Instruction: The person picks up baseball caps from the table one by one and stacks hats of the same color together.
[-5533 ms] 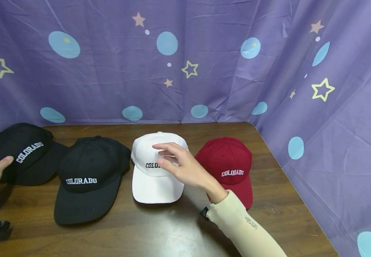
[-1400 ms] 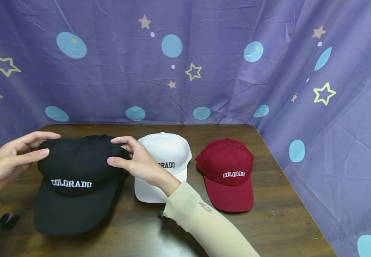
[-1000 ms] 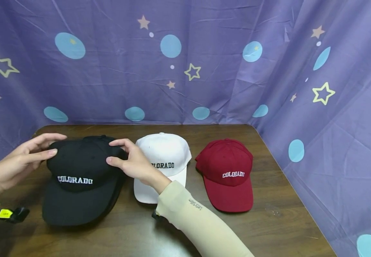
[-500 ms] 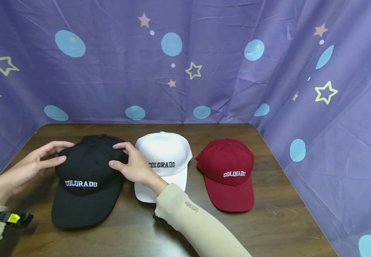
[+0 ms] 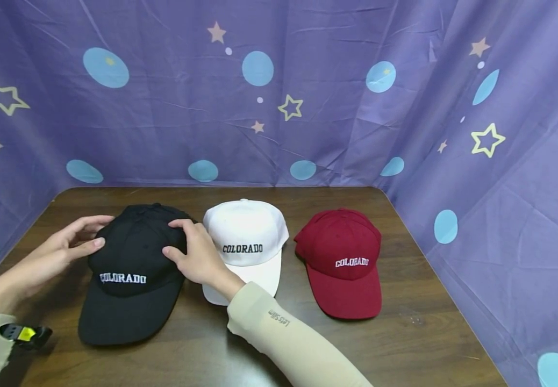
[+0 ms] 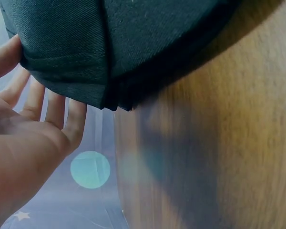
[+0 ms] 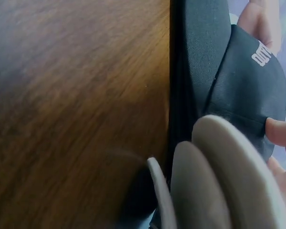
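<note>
In the head view, a black baseball cap (image 5: 136,247) lettered COLORADO sits on the left of the table, brim toward me. It lies over another black cap, mostly hidden; doubled lower edges show in the left wrist view. My left hand (image 5: 58,252) holds the left side of the crown, thumb in front and fingers behind. On the crown's right side, my right hand (image 5: 197,252) grips with thumb and fingers. Just beyond that hand stands a white cap (image 5: 245,226), partly covered by it. Layered white brims (image 7: 238,167) fill the right wrist view's lower part.
A dark red cap (image 5: 339,242) stands right of the white one, brim forward. The brown wooden table (image 5: 405,344) ends at a purple curtain (image 5: 163,129) behind and on the right. Each wrist wears a dark strapped device; the left one (image 5: 24,333) has a yellow patch.
The far-left black cap has been brought right and lowered over the other black cap. Both hands came along with it. Lately it has settled slightly lower and to the right.
</note>
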`<action>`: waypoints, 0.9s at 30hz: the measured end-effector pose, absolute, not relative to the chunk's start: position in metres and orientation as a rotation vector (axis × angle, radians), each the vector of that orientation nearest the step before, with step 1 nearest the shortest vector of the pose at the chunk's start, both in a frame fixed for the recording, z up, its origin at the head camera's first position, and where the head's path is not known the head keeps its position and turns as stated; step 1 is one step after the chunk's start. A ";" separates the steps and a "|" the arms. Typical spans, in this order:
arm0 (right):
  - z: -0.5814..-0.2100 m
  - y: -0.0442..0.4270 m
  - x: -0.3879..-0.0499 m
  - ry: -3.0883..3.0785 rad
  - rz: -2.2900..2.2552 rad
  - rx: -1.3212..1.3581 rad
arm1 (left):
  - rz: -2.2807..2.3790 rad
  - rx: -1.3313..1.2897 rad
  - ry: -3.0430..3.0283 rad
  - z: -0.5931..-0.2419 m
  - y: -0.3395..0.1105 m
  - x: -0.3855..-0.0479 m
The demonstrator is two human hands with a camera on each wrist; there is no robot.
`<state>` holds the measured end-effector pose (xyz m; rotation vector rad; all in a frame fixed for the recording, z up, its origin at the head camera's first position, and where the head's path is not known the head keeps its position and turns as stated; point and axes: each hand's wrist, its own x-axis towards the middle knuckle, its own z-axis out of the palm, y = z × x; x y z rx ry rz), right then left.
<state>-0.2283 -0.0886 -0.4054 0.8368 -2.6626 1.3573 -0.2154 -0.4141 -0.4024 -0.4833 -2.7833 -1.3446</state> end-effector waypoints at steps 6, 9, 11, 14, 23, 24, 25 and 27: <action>-0.409 -0.093 -0.227 -2.672 1.306 0.815 | -1.264 -0.426 -2.828 -0.404 -0.418 -0.216; -0.411 -0.095 -0.227 -2.682 1.311 0.810 | -1.258 -0.403 -2.827 -0.405 -0.420 -0.216; -0.411 -0.097 -0.227 -2.690 1.320 0.802 | -1.262 -0.392 -2.819 -0.405 -0.422 -0.216; -0.411 -0.100 -0.227 -2.696 1.325 0.798 | -1.281 -0.381 -2.797 -0.406 -0.425 -0.215; -0.411 -0.108 -0.230 -2.736 1.321 0.829 | -1.313 -0.345 -2.758 -0.409 -0.431 -0.214; -0.411 -0.108 -0.230 -2.742 1.320 0.838 | -1.311 -0.339 -2.758 -0.409 -0.432 -0.214; -0.411 -0.108 -0.230 -2.748 1.326 0.847 | -1.310 -0.332 -2.758 -0.409 -0.433 -0.214; -0.411 -0.109 -0.230 -2.759 1.337 0.869 | -1.315 -0.321 -2.754 -0.410 -0.435 -0.213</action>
